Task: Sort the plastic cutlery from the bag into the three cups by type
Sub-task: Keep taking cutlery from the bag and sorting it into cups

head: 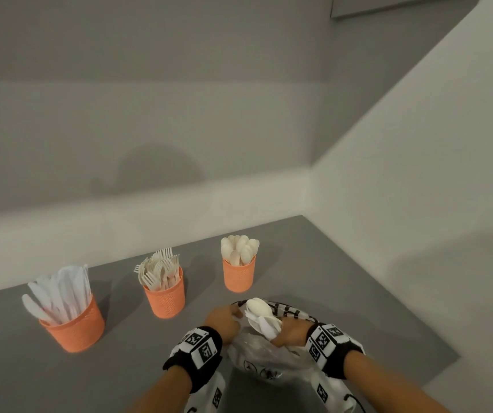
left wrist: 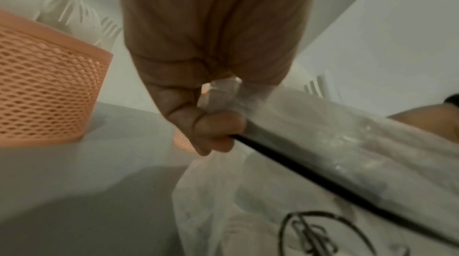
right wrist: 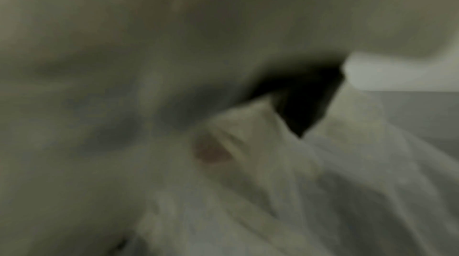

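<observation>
Three orange mesh cups stand on the grey table: the left cup (head: 73,327) holds white knives, the middle cup (head: 165,296) holds forks, the right cup (head: 238,274) holds spoons. A clear plastic bag (head: 264,359) with black print lies near the table's front. My left hand (head: 224,318) pinches the bag's rim; in the left wrist view the left hand (left wrist: 211,123) grips crumpled bag plastic (left wrist: 323,142). My right hand (head: 288,330) grips a bunch of white cutlery (head: 261,315), a spoon bowl uppermost, above the bag's mouth. The right wrist view is blurred, showing only pale bag plastic (right wrist: 347,181).
A white wall runs behind the cups and along the right side, meeting in a corner. The table's right edge (head: 436,338) passes close to my right wrist. Bare grey tabletop (head: 15,368) lies in front of the knife cup.
</observation>
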